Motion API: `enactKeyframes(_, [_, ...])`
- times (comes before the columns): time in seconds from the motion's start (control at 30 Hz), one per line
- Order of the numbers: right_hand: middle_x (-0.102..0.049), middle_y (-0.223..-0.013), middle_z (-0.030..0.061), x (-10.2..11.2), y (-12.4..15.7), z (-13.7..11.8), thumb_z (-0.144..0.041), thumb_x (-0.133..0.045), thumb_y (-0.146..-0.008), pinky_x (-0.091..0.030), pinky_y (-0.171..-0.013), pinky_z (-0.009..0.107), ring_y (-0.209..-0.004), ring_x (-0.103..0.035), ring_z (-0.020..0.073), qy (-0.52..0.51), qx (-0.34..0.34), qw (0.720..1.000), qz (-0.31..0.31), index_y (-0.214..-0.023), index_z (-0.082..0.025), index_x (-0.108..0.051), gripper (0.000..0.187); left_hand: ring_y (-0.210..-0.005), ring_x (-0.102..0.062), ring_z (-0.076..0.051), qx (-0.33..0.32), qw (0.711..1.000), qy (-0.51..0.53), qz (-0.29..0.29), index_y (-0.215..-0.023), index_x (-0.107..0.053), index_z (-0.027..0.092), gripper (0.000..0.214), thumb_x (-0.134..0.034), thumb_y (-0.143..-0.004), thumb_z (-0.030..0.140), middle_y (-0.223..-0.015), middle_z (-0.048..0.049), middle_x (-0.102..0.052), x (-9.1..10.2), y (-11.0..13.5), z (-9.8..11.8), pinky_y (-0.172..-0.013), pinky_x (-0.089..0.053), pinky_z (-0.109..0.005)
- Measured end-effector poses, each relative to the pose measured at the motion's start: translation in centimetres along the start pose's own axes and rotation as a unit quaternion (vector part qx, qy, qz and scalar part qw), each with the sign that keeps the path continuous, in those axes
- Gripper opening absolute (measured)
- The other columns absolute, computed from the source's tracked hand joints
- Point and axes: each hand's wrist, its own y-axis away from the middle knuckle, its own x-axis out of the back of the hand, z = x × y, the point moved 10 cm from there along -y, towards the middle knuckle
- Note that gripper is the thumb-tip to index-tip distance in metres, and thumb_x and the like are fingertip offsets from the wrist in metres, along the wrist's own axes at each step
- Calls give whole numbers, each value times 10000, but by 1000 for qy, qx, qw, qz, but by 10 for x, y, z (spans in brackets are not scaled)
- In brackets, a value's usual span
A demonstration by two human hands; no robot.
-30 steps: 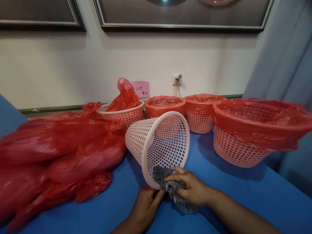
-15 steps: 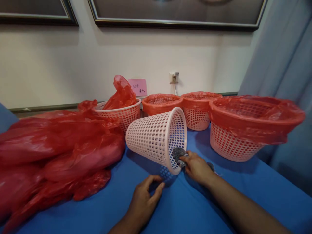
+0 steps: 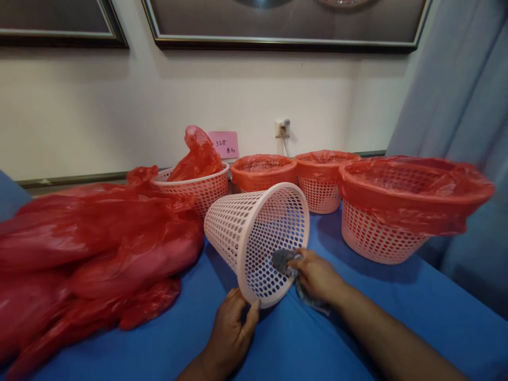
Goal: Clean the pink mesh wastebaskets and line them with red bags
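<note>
A pale pink perforated plastic wastebasket point(image 3: 224, 217) lies on its side on the blue-covered table, its mouth turned towards me and to the right. My left hand point(image 3: 232, 328) pinches the lower rim of the basket between thumb and fingers. In my right hand point(image 3: 317, 275) a grey cloth point(image 3: 282, 260) is bunched up, and it reaches just inside the mouth against the inner wall. Part of the cloth hangs down below that hand onto the table. Some fingertips of my left hand are hidden behind the rim.
Red plastic bags point(image 3: 119, 243) are heaped on the left. Behind stand a basket with a loose red bag point(image 3: 198, 159) and two lined baskets point(image 3: 264, 172); a large lined basket point(image 3: 381, 233) stands right. A pink note point(image 3: 224, 144) and a socket point(image 3: 282, 128) are on the wall.
My left hand has taken hold of the basket's rim. The basket's mouth has swung more towards me, and the cloth in my right hand has shifted slightly left and down.
</note>
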Motion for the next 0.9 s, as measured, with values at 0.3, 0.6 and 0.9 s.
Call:
enactKeyframes(0.3, [-596, -1375, 152, 19, 1, 11, -86, -489, -924, -511, -967, 412, -1131, -608, 290, 136, -92, 985, 50, -1281, -247, -730, 459, -712, -726, -172, 28, 998, 39, 41, -892, -724, 182, 267, -552, -1020, 341, -800, -40, -756, 13, -3, -1, -693, -590, -245])
enactKeyframes(0.6, [-665, -1126, 41, -28, 8, -34, -51, -611, -731, -525, -1017, 328, -1068, -654, 183, -233, 88, 967, -48, -1255, -282, -748, 589, -980, -785, -232, 114, 976, 94, -158, -1146, -791, 259, 298, -579, -998, 406, -1112, -46, -827, -50, 6, -23, -990, -604, -375])
enactKeyframes(0.9, [-498, -1515, 148, 56, -1, 48, -60, -468, -934, -470, -1050, 464, -1225, -566, 310, 166, -158, 964, 138, -1393, -292, -667, 551, -989, -778, -236, 34, 999, 32, -22, -1129, -782, 212, 335, -552, -1019, 429, -1102, -96, -811, -3, -4, -5, -921, -621, -326])
